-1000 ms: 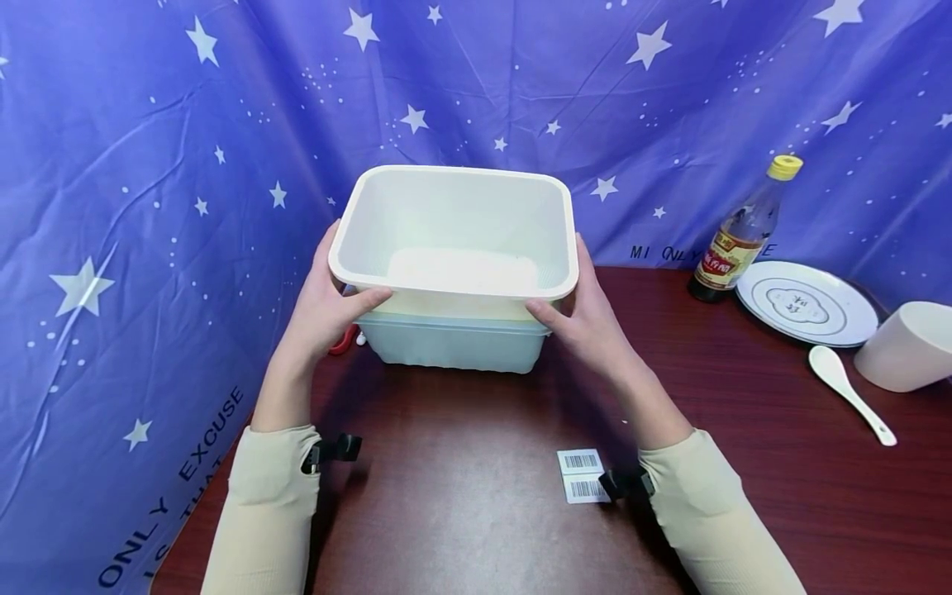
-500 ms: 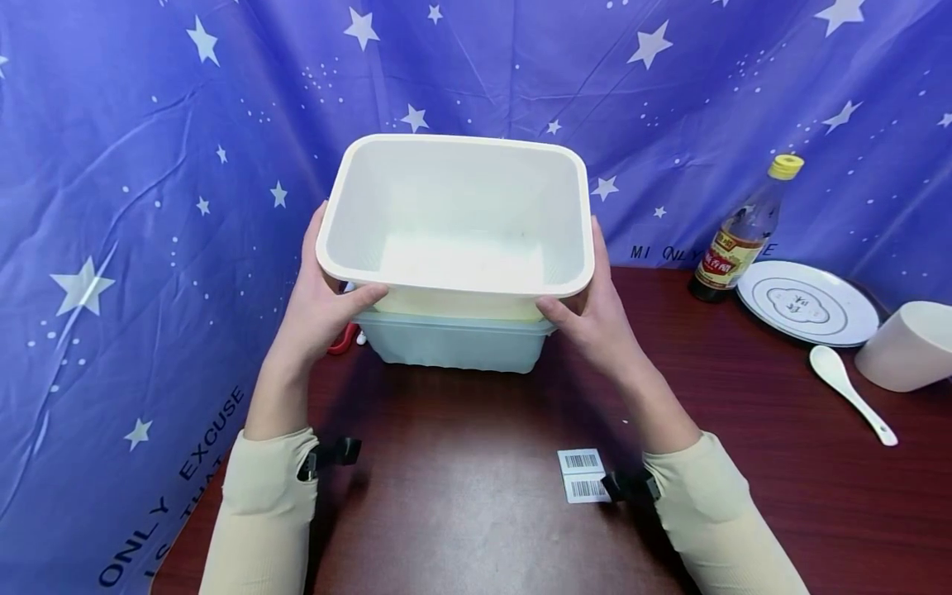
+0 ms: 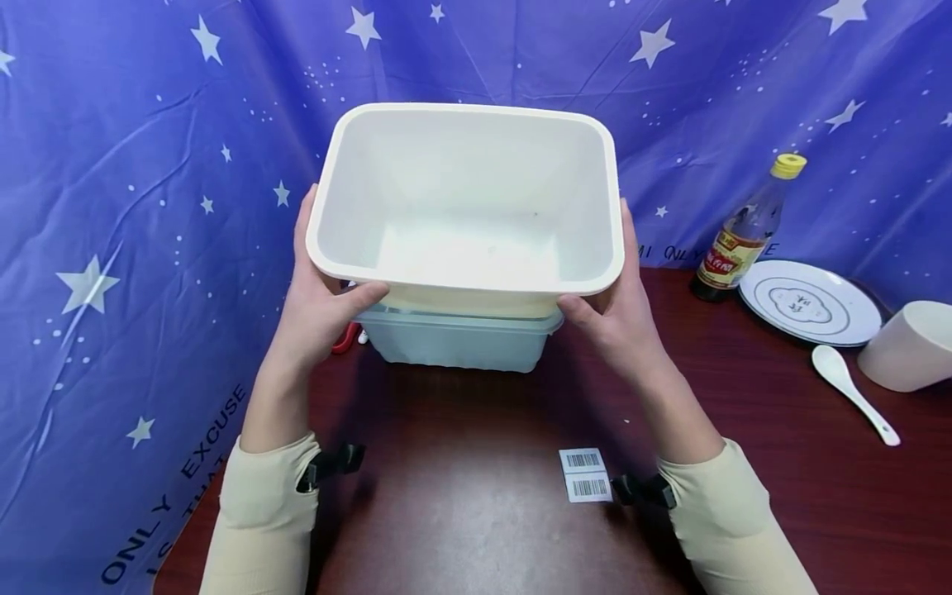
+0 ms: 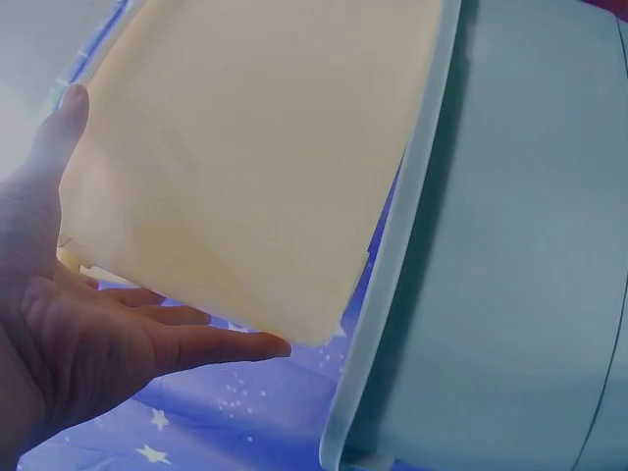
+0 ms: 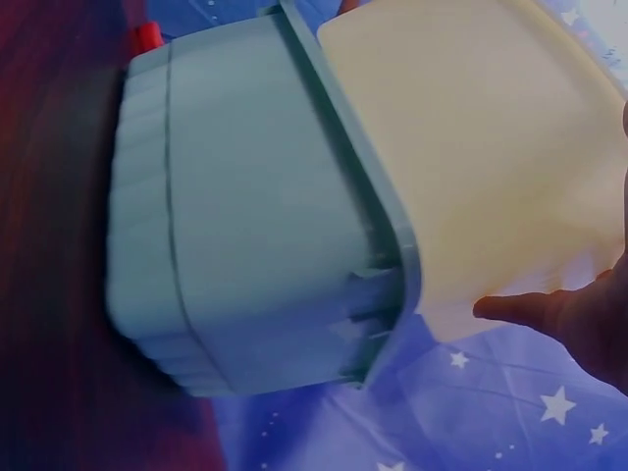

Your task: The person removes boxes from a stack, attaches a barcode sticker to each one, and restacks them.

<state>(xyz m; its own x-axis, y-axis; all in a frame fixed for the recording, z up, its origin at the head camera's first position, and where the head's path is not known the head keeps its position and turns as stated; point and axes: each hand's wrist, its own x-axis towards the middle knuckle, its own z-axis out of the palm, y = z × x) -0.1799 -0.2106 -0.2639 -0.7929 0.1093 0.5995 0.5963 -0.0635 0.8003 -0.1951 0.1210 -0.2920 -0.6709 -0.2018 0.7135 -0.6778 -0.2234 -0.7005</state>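
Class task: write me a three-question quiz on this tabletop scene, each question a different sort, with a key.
1. True or false: both hands grip the cream inner basin.
2. Which lies nearest the white spoon? A plate B barcode labels C pale blue outer basin
3. Fill in: the bottle has a ___ cap.

Key: 1 true: left hand and right hand hold its sides. 2 A. 3 yellow.

The person is wearing long, close-fitting cream sleeves [image 3: 260, 512] ending at the wrists. A small black clip-like mount [image 3: 330, 463] is sitting at each cuff.
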